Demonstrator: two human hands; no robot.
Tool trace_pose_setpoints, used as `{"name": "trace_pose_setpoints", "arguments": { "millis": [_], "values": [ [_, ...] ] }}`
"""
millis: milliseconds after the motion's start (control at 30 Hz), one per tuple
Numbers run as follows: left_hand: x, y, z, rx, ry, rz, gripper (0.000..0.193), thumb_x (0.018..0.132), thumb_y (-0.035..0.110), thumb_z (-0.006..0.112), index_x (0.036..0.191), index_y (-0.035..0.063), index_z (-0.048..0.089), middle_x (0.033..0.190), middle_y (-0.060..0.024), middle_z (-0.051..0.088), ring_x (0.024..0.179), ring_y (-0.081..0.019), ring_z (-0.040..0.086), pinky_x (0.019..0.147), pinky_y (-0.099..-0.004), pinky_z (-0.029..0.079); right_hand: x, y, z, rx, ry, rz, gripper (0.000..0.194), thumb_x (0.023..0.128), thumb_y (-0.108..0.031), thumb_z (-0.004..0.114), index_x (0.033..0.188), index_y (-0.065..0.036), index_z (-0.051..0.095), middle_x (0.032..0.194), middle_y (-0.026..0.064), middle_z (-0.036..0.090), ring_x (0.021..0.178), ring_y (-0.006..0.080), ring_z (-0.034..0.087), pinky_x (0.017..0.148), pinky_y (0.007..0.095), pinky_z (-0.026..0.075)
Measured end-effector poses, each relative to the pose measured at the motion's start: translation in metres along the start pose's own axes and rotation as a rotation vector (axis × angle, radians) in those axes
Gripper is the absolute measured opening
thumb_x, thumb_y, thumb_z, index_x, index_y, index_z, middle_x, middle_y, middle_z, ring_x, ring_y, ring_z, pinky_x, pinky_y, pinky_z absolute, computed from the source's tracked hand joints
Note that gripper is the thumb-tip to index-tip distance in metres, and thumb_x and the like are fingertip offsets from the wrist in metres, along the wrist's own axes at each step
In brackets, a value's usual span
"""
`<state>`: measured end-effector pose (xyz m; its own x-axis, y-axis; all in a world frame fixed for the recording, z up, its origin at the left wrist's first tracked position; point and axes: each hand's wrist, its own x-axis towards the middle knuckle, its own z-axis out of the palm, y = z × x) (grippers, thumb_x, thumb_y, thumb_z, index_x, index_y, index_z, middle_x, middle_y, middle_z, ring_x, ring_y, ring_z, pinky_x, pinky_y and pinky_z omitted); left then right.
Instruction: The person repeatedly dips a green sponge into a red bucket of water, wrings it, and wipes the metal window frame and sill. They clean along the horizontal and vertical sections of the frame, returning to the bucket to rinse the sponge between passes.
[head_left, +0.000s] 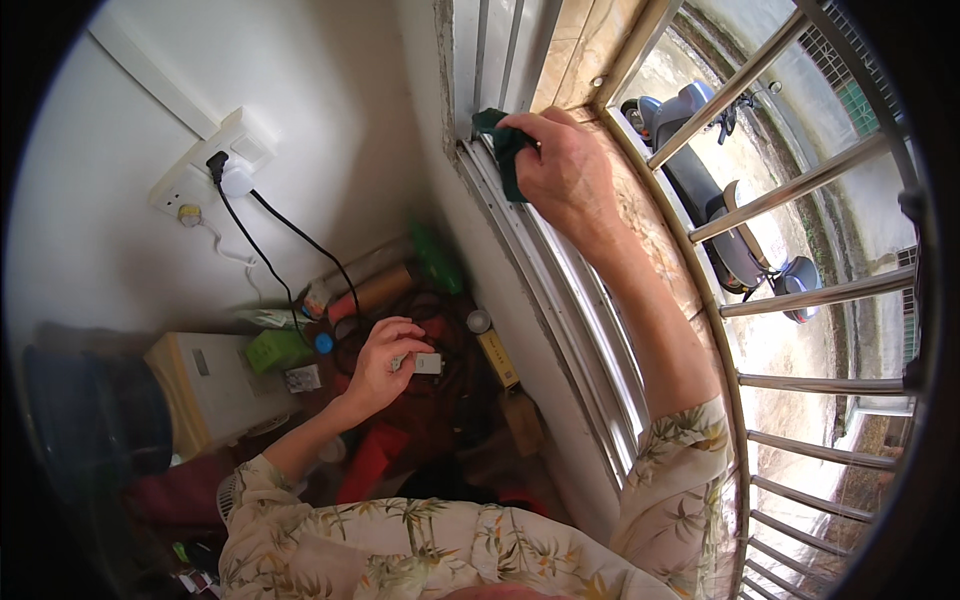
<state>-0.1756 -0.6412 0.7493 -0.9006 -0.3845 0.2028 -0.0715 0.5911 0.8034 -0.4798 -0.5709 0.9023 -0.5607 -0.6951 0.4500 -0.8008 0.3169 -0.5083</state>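
Note:
My right hand (562, 161) grips a dark green cloth (511, 161), pressed to the far end of the metal sliding-window track (547, 262). The cloth bunches under my fingers and covers part of the track beside the upright window frame (499, 60). Lower down on the left, my left hand (386, 367) hangs over the cluttered surface with its fingers loosely curled and apart from the thumb. A small white device (429, 364) shows just past the thumb, partly hidden by the hand; it appears to lie beyond it, not in its grasp.
Metal window bars (810, 300) curve along the right, with a scooter (712, 202) outside. Black cords hang from a wall socket (214, 161). Below are a green box (277, 351), a white appliance (217, 382), a yellow box (497, 358), a green bottle (435, 259) and a large blue container (94, 412).

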Motion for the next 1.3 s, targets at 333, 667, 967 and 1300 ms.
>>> {"name": "trace_pose_setpoints", "arguments": {
  "millis": [333,667,967,1300],
  "values": [
    [-0.025,-0.004,0.015,-0.124,-0.092,-0.07,0.024,0.08,-0.007,0.066,0.095,0.0095,0.075,0.112,-0.0076,0.067,0.114,-0.0285,0.06,0.094,-0.0396,0.05,0.025,-0.026,0.033,-0.268,-0.337,0.072,0.034,0.085,-0.013,0.056,0.109,-0.021,0.078,0.11,0.0134,0.07,0.098,0.0368,0.068,0.086,0.0456,0.054],
    [-0.045,-0.014,0.002,-0.186,-0.14,-0.184,0.019,0.083,-0.006,0.065,0.093,0.0065,0.075,0.106,-0.0089,0.068,0.104,-0.0256,0.063,0.083,-0.0344,0.054,-0.007,-0.007,0.019,-0.067,-0.144,0.167,0.033,0.082,-0.012,0.057,0.106,-0.02,0.078,0.105,0.013,0.071,0.099,0.0357,0.068,0.084,0.0451,0.055],
    [-0.062,-0.012,0.003,-0.153,-0.247,-0.151,0.017,0.086,-0.005,0.065,0.095,0.0051,0.075,0.105,-0.0086,0.069,0.095,-0.0229,0.065,0.072,-0.0306,0.054,-0.078,-0.033,-0.026,-0.289,-0.378,0.122,0.024,0.081,-0.012,0.065,0.102,-0.015,0.076,0.101,0.0124,0.067,0.091,0.0369,0.067,0.078,0.0477,0.053],
    [-0.095,0.032,0.054,-0.283,-0.538,-0.191,0.02,0.088,-0.005,0.063,0.102,0.004,0.074,0.103,-0.0085,0.07,0.099,-0.0199,0.066,0.084,-0.0304,0.053,-0.303,-0.089,-0.123,0.454,-0.016,0.547,0.042,0.08,0.011,0.053,0.111,-0.009,0.072,0.089,0.0126,0.059,0.082,0.0283,0.063,0.071,0.0341,0.05]
  ]
}}
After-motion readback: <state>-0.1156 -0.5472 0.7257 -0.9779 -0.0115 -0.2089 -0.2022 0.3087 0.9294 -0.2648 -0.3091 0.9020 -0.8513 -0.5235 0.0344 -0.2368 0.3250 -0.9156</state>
